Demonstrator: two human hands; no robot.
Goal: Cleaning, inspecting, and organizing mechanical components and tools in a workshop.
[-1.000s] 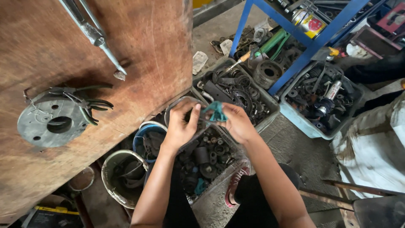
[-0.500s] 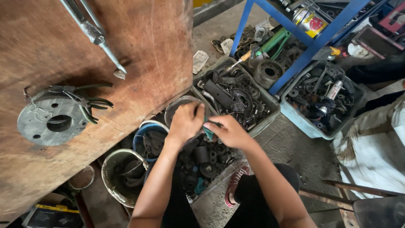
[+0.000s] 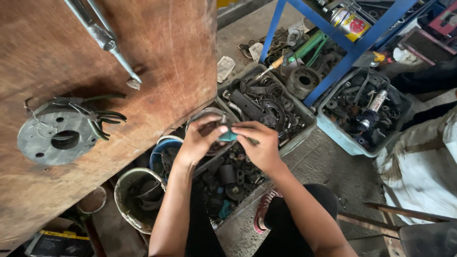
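Both my hands meet over the crate of dark rubber parts [image 3: 233, 178] on the floor. My left hand [image 3: 200, 140] and my right hand [image 3: 259, 145] pinch a small teal piece [image 3: 228, 136] between thumbs and fingertips, held just above the crate; what kind of part it is I cannot tell.

Packages and labels: a round can with a yellow and red label [image 3: 350, 23] lies on its side on the blue metal rack [image 3: 352, 52], top right. A crumpled pale wrapper [image 3: 225, 68] lies on the concrete beside the desk's edge. At bottom left, under the desk, sits a dark box with a yellow stripe [image 3: 59, 240].

To my left the wooden desk [image 3: 157, 57] carries a grey round flange plate [image 3: 57, 138] with green-handled pliers [image 3: 97, 116] lying across it, and a long metal tool [image 3: 102, 38] further up.

Around the crate stand a second grey crate of black rings and straps [image 3: 266, 102], a pale blue tub of metal odds [image 3: 364, 112] under the rack, a white bucket [image 3: 138, 195] and a blue-rimmed pail [image 3: 162, 154] by my left forearm. White cloth [image 3: 419, 166] lies at right.
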